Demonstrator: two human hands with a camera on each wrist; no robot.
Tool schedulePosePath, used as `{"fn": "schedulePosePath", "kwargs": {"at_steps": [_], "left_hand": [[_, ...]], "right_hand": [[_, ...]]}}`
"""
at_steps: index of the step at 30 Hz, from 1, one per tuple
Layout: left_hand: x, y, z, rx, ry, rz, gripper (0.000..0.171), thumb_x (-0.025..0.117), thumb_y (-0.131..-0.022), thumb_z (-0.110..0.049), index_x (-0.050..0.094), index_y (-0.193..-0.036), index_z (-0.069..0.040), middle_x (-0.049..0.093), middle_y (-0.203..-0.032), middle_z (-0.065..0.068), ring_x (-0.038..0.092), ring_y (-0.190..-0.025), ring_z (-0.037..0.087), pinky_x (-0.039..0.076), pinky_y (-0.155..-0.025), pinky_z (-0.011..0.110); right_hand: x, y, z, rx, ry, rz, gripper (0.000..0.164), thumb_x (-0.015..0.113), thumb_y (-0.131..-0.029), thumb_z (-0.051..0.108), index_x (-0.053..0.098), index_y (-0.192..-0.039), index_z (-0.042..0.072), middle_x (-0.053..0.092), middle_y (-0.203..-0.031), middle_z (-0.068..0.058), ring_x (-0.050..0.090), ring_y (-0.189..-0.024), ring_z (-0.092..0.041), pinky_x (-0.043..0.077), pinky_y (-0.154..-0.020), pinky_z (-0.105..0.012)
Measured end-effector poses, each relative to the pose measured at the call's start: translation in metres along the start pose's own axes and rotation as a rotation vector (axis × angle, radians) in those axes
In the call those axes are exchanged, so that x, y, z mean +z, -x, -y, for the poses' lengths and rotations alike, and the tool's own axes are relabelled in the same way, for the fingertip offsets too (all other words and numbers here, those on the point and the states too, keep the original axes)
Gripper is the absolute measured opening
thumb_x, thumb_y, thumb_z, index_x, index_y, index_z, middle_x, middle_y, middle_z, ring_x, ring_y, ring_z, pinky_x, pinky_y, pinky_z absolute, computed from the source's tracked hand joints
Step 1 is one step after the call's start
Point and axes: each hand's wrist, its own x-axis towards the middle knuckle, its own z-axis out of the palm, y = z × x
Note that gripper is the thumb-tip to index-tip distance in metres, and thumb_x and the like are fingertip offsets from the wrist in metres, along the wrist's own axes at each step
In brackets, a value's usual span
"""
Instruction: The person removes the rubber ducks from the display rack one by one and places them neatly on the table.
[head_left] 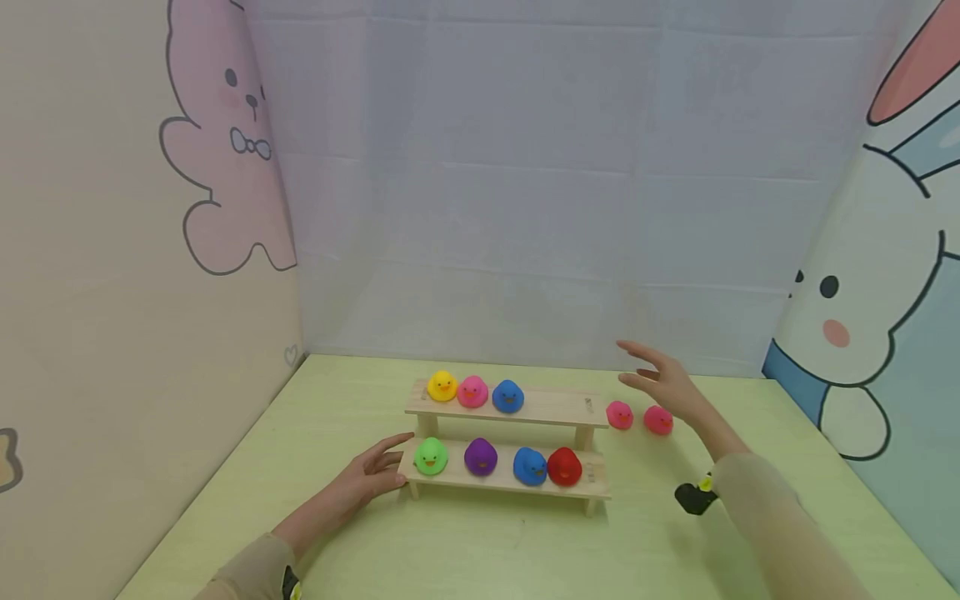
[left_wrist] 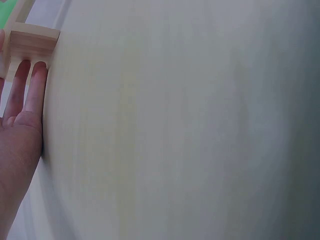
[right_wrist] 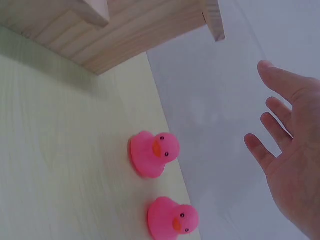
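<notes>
A wooden two-level stand [head_left: 555, 405] bears several rubber ducks. On the upper board are a yellow duck [head_left: 442, 387], a pink duck [head_left: 472, 392] and a blue duck [head_left: 508, 397]. The lower board [head_left: 502, 487] carries a green duck [head_left: 431, 457], a purple duck [head_left: 481, 457], another blue duck [head_left: 530, 467] and a red duck [head_left: 565, 467]. My left hand [head_left: 360, 481] rests at the lower board's left end, fingers extended, thumb by the front corner. Raised beyond the stand's right end, my right hand [head_left: 667, 387] is spread and holds nothing.
Two more pink ducks, one nearer the stand [right_wrist: 152, 152] and one farther right [right_wrist: 171, 219], sit on the pale green table [head_left: 450, 558] below my right hand. A white sheet [head_left: 480, 208] hangs behind, and walls with cartoon animals flank the table.
</notes>
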Motion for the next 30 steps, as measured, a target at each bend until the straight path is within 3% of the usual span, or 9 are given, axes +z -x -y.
{"fn": "schedulePosePath", "kwargs": {"at_steps": [15, 21, 30], "left_hand": [[0.000, 0.001, 0.000, -0.004, 0.013, -0.004, 0.066, 0.060, -0.097, -0.009, 0.028, -0.154, -0.014, 0.043, -0.143, 0.020, 0.046, -0.127, 0.029, 0.042, -0.102, 0.039], [0.000, 0.001, 0.000, -0.004, 0.017, 0.000, 0.065, 0.059, -0.098, -0.009, 0.027, -0.155, -0.014, 0.043, -0.144, 0.020, 0.046, -0.128, 0.029, 0.042, -0.102, 0.038], [0.001, 0.001, -0.002, -0.007, 0.005, -0.007, 0.066, 0.060, -0.097, -0.009, 0.028, -0.154, -0.013, 0.044, -0.143, 0.020, 0.047, -0.127, 0.030, 0.042, -0.102, 0.039]], "right_hand": [[0.047, -0.030, 0.052, -0.082, -0.141, 0.011, 0.058, 0.066, -0.095, 0.012, 0.043, -0.148, 0.008, 0.039, -0.150, -0.013, 0.035, -0.136, -0.034, 0.038, -0.104, -0.049], [0.069, -0.036, 0.064, -0.118, -0.213, 0.007, 0.057, 0.067, -0.093, 0.007, 0.044, -0.146, 0.003, 0.041, -0.148, -0.015, 0.037, -0.135, -0.035, 0.039, -0.102, -0.048], [0.103, -0.035, 0.081, -0.109, -0.325, 0.003, 0.052, 0.067, -0.093, 0.005, 0.049, -0.142, 0.002, 0.047, -0.144, -0.012, 0.043, -0.131, -0.032, 0.041, -0.102, -0.044]]}}
